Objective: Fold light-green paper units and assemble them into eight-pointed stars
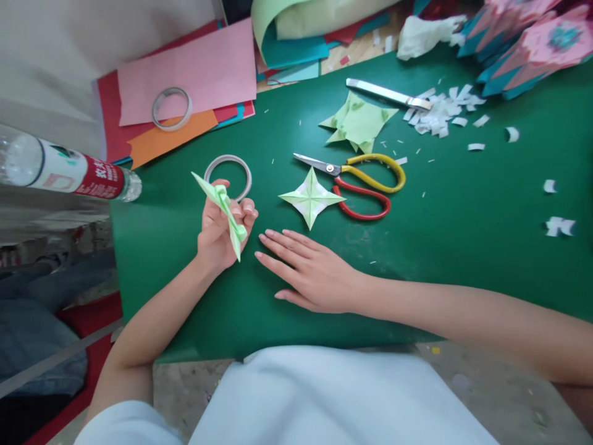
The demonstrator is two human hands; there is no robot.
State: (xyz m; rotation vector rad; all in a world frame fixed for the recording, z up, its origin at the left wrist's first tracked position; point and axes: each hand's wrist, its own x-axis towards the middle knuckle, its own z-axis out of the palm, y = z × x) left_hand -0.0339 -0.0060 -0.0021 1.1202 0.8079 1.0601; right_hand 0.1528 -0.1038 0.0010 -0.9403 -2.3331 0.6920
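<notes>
My left hand [223, 230] holds a light green folded paper piece [227, 213] on edge above the table, its curled tabs toward the right. My right hand [306, 269] lies palm down on the green table [440, 241], fingers stretched out and holding nothing. Just beyond its fingertips lies a four-pointed green paper star [311, 198] with whitish patches. The star's right tip meets scissors [370, 185] with one yellow and one red handle, blades slightly apart. Behind the scissors is another green folded paper piece [359, 123]. A roll of tape [248, 176] lies beyond my left hand.
A second tape roll [187, 114] rests on stacked coloured paper [185, 68] at the back left. A water bottle [69, 167] lies at the left edge. A utility knife [384, 93] touches white paper scraps [440, 111]. Pink and blue paper flowers [532, 55] stand back right.
</notes>
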